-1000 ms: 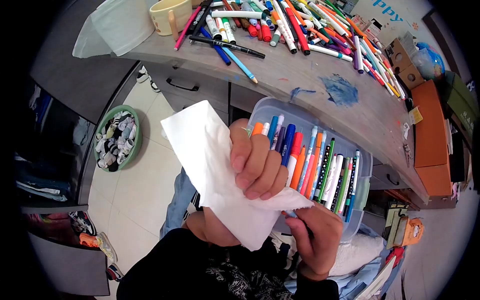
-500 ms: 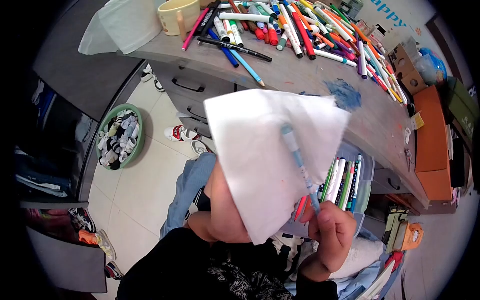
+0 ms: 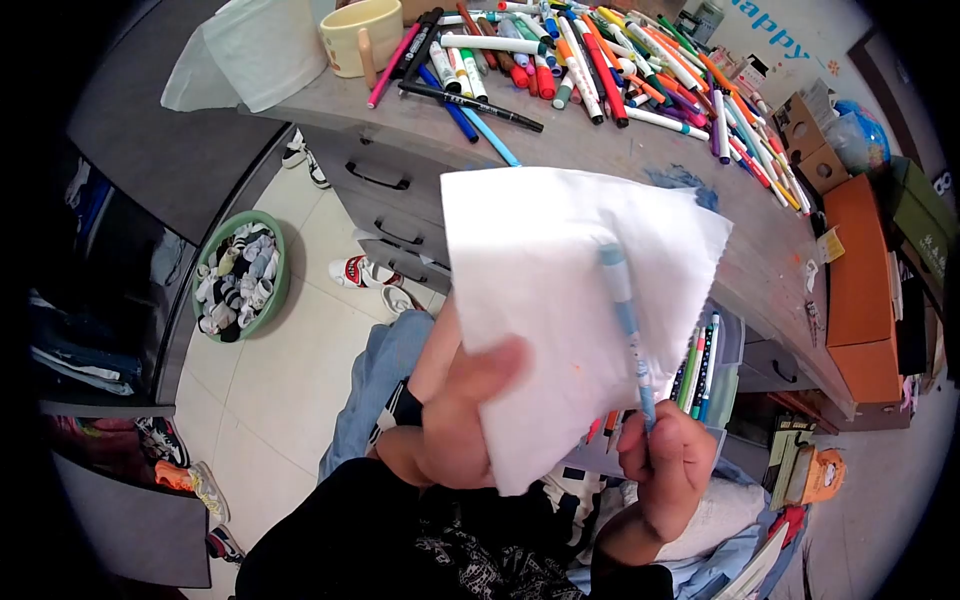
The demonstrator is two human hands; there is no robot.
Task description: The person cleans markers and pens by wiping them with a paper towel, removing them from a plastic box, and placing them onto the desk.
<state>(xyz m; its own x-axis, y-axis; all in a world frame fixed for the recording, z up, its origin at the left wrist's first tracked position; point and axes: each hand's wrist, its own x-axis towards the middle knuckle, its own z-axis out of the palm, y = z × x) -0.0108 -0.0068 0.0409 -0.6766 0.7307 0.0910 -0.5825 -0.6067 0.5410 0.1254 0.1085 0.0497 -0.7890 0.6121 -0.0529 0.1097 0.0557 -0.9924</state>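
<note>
The blue marker [image 3: 626, 318] juts from the right hand [image 3: 668, 462], over white tissue [image 3: 530, 275].

Socks [image 3: 241, 272] in green tub [image 3: 279, 293]

Fairly bright, diffuse light covers the bench [image 3: 740, 240] and the pale floor [image 3: 310, 370]; its source cannot be told. The tissue [image 3: 540, 290] is brightest, its white nearly washed out, with faint grey shading along its folds. A soft shadow lies on the floor beside the basin [image 3: 281, 290], and the cabinet [image 3: 85, 270] at left sinks into near black. Motion blur smears the thumb of the left grip [image 3: 465, 410] and softens the pen [image 3: 626, 315], mostly at its upper end. Wide-angle distortion bows the bench's front edge, and black vignetting swallows the corners.
</note>
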